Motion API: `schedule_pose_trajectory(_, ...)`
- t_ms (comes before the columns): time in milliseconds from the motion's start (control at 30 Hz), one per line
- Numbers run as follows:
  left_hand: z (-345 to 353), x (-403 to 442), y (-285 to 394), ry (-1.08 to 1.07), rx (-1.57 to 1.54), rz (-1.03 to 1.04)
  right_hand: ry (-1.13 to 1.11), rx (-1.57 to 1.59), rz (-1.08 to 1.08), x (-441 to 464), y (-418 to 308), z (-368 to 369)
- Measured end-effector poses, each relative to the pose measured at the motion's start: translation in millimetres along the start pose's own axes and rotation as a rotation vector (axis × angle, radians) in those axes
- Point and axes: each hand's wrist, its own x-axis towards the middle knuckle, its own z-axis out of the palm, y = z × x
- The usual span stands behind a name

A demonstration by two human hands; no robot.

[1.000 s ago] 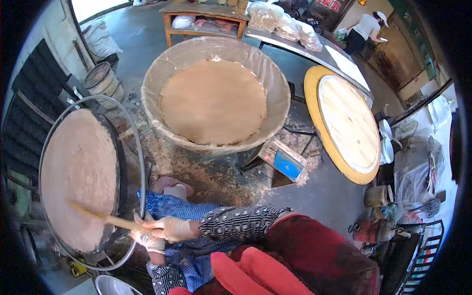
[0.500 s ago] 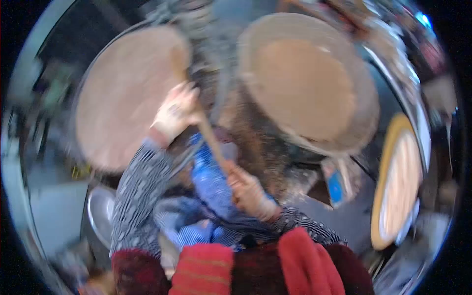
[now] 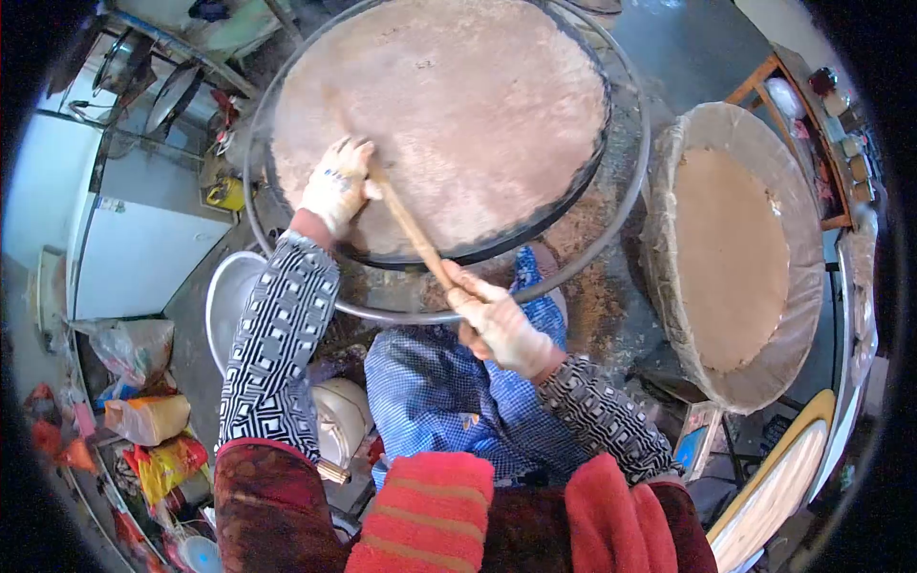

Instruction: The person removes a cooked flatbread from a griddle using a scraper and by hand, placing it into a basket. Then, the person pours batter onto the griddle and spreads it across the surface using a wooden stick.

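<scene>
A long wooden stick [image 3: 413, 229] slants across the near left part of a big round griddle [image 3: 585, 186]. My left hand [image 3: 336, 186], in a pale glove, is closed around its upper part, low over the griddle. Nearer my body, my right hand [image 3: 504, 329] grips the stick's lower end, in front of the griddle's near edge. The stick's far end is blurred, so I cannot tell its shape. A broad brownish layer [image 3: 449, 115], like thin batter, covers most of the griddle. A grey metal ring [image 3: 642, 158] runs around the griddle.
To the right stands a large plastic-lined basin [image 3: 669, 296] of brown batter-like stuff. Below it leans a round pale board [image 3: 778, 487]. On the left are a metal bowl [image 3: 222, 306], a white cabinet [image 3: 143, 258] and several plastic bags [image 3: 143, 353].
The view has swung left and sharpened, so the griddle and basin sit farther right in it. Both hands still hold the stick.
</scene>
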Motion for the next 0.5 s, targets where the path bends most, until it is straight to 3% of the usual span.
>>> schedule_pose_trajectory(67,7,-51,-39,-0.015,0.106,-0.056,0.012,-0.053,0.027,16,18,24)
schedule_pose_trajectory(133,-19,-91,-29,-0.114,0.088,-0.156,-0.056,-0.209,-0.091,30,45,31)
schedule_pose_trajectory(233,-10,-145,-5,-0.035,0.087,-0.17,-0.021,-0.794,-0.205,-11,36,18)
schedule_pose_trajectory(267,-13,-141,16,0.014,0.077,-0.145,-0.024,-0.766,-0.155,-33,32,10)
schedule_pose_trajectory(333,-27,-84,75,0.172,-0.065,-0.053,0.19,-0.777,-0.569,-69,76,-24)
schedule_pose_trajectory(433,-44,42,167,0.225,-0.334,0.285,0.476,-0.809,-0.597,-130,67,-52)
schedule_pose_trajectory(500,-1,115,207,0.324,-0.458,0.523,0.723,-0.146,-0.202,-155,36,-50)
